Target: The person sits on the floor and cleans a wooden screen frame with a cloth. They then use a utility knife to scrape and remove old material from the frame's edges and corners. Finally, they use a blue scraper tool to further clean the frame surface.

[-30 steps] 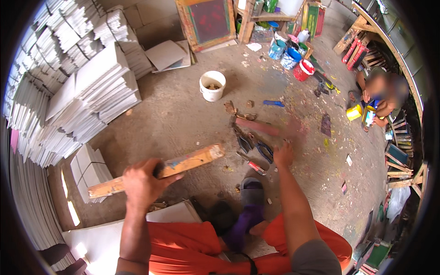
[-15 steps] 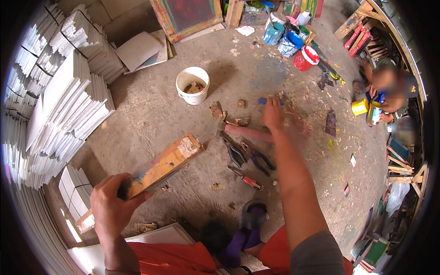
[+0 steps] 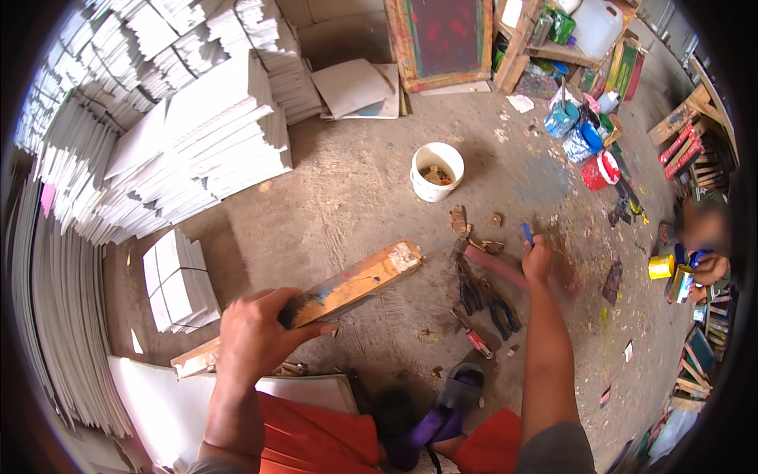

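My left hand (image 3: 254, 332) is closed round a paint-stained wooden bar (image 3: 355, 286), held at a slant above the floor with its far end raised to the right. In my right hand (image 3: 538, 261) is a slim blue tool (image 3: 527, 232), pointing up from the fingers; its exact kind cannot be made out. Beside that hand lies a hammer (image 3: 497, 267) with a reddish handle. Nearer me on the floor are pliers with dark handles (image 3: 470, 294), a second dark-handled pair (image 3: 500, 314) and a red-handled tool (image 3: 478, 343).
A white bucket (image 3: 431, 189) with scraps inside stands ahead. Stacks of white sheets (image 3: 221, 118) fill the left side. Paint pots (image 3: 594, 175) stand at the back right. Another person (image 3: 703, 237) crouches at far right, hands near a yellow can (image 3: 662, 267). Wood bits (image 3: 458, 218) lie near the hammer.
My right hand has picked the blue tool up off the floor and now holds it upright. My left hand still grips the wooden bar. The whole view has swung toward the left.
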`<action>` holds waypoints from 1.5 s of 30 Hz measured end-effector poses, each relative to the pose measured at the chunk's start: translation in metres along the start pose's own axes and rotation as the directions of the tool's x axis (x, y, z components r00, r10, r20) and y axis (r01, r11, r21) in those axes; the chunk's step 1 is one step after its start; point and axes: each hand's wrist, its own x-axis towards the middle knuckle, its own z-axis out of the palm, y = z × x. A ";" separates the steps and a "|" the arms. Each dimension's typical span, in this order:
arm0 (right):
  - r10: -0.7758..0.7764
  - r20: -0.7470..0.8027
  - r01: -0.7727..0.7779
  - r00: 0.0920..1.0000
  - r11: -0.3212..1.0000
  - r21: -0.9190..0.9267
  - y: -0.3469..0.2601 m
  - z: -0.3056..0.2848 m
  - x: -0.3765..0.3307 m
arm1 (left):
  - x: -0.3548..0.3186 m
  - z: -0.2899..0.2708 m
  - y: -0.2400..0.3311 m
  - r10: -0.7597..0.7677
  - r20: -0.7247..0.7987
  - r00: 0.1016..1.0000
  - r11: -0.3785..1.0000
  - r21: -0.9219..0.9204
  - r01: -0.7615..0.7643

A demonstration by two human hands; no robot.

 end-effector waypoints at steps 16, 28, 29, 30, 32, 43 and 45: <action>-0.250 0.418 -0.438 0.873 -0.026 0.899 -0.221 -0.192 -0.171 | -0.028 0.009 0.004 0.015 0.050 0.999 0.996 0.084 -0.019; -0.400 0.311 -0.421 0.862 -0.225 0.879 -0.258 -0.262 -0.215 | -0.034 -0.029 -0.004 -0.071 -0.020 0.997 0.995 -0.078 0.069; -0.404 0.300 -0.412 0.864 -0.227 0.882 -0.259 -0.264 -0.216 | -0.035 -0.032 -0.006 -0.079 -0.059 0.995 0.992 -0.102 0.073; -0.405 0.285 -0.400 0.869 -0.236 0.886 -0.262 -0.267 -0.216 | -0.036 -0.035 -0.008 -0.077 -0.064 0.995 0.973 -0.223 0.061; -0.407 0.253 -0.375 0.878 -0.253 0.892 -0.271 -0.274 -0.216 | -0.035 -0.037 -0.013 -0.069 -0.073 0.995 0.891 -0.454 0.028; -0.584 0.281 -0.520 0.762 -0.291 0.803 -0.305 -0.320 -0.220 | -0.035 -0.030 0.014 -0.073 0.006 0.997 0.100 -0.995 0.013; -0.514 0.289 -0.411 0.808 -0.140 0.901 -0.319 -0.331 -0.229 | -0.044 -0.013 0.026 -0.092 -0.069 0.993 0.060 -0.996 -0.063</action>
